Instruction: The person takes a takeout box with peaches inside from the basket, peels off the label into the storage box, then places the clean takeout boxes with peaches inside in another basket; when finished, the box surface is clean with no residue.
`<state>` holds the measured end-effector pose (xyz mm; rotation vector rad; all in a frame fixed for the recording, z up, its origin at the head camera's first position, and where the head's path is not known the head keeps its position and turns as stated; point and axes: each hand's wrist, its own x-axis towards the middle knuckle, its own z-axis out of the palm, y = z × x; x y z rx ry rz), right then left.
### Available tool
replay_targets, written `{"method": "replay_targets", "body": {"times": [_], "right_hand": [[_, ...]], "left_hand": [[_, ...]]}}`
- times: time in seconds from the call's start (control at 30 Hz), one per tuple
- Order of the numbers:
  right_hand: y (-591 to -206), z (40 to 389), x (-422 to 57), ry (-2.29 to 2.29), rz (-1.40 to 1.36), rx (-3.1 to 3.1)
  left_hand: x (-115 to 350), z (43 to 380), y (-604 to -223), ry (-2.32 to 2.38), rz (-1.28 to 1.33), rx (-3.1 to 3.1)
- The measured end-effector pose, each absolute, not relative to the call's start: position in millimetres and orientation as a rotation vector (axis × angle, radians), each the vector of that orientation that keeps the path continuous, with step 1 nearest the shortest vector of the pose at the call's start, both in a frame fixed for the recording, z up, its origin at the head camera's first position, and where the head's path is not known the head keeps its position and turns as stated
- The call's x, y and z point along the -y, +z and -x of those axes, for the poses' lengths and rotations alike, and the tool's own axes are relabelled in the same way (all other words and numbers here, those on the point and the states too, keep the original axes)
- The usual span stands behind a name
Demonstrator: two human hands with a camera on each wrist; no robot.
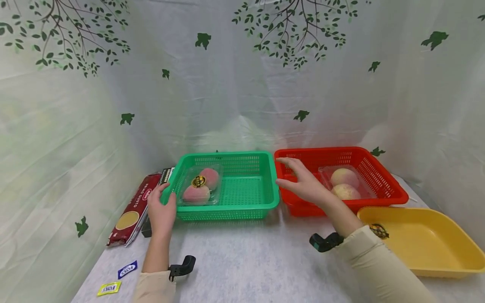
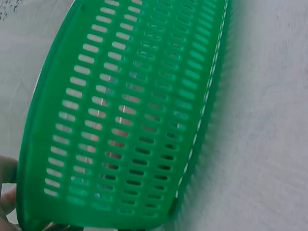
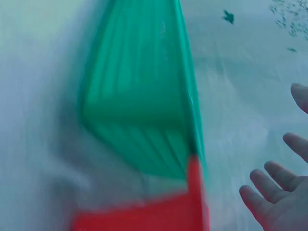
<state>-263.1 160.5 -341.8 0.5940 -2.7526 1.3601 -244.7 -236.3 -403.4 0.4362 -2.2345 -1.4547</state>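
Observation:
My left hand (image 1: 162,210) is at the left end of a green perforated plastic basket (image 1: 242,213), thumb and fingers spread around its corner. In the left wrist view its fingers (image 2: 7,199) are partly hidden by the rim; whether they press on it I cannot tell. Inside the basket, a clear plastic pack (image 1: 183,181) holds two pink peaches (image 1: 197,195) under a black-and-gold sticker. My right hand (image 1: 303,181) hovers by the left end of a red basket (image 1: 382,168), fingers spread, holding nothing. Two pale yellowish round fruits (image 1: 345,177) lie in a clear pack there.
At front right stands a yellow tray (image 1: 428,240), a black-and-gold sticker (image 1: 379,230) at its left corner. A dark red Primo Gusto bag (image 1: 134,210) lies left of the green basket, beside a black item (image 1: 146,227). Blue (image 1: 127,269) and yellow (image 1: 109,288) small packets lie nearer.

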Motion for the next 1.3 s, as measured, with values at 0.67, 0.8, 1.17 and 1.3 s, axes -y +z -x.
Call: {"method": "replay_targets", "body": {"times": [0.67, 0.8, 1.17, 1.3], "right_hand": [[-371.3, 300.1, -14.5, 1.862, -0.591, 2.800], [-371.4, 304.3, -1.5, 1.886, -0.598, 2.893], [-374.3, 311.7, 17.6, 2.040, -0.673, 3.079], [-376.9, 312.4, 17.0, 2.108, -0.696, 3.063]], "left_hand": [[253.8, 249.6, -420.5, -1.745, -0.507, 2.246], [252.8, 251.5, -421.3, -1.756, -0.476, 2.239], [252.2, 249.7, -418.4, -1.753, -0.506, 2.212], [251.5, 248.0, -418.3, -1.751, -0.509, 2.203]]}}
